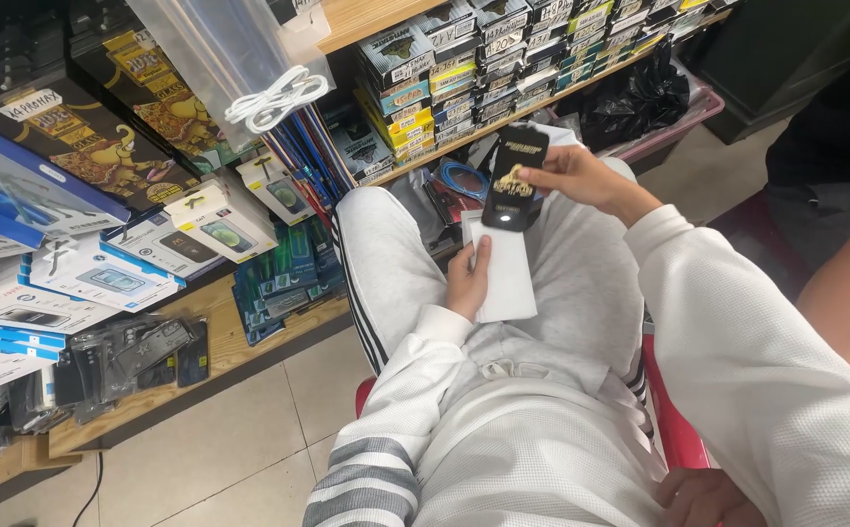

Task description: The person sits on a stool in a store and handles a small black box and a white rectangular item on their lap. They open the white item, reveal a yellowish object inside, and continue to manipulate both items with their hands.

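A low wooden shelf [249, 337] runs along the left and across the top, crowded with stock: big black-and-gold boxes [83, 137] leaning at the back, white boxes [212, 220] laid flat in front of them, and a dense row of small packets [503, 59] standing on edge so that their ends face outward (handy for picking one out). A coiled white cable [279, 98] hangs in a clear bag above them.

The person sits on a red stool [679, 429] just beside the shelf, in grey trousers with dark side stripes, so the lap serves as a working surface. On it lies a white sheet [508, 278], pinned flat by the left hand [469, 278], whose fingers [481, 252] rest spread on its left edge; it seems held down to keep it from sliding off the thigh.

The right hand [576, 176] holds a slim black packet [515, 176] with gold print upright over the lap, just above the sheet's top edge. Its fingers close narrowly on the packet's right side, gripping it by the edge so the printed face stays visible.

Another person's bare arm [849, 293] shows at the right edge.
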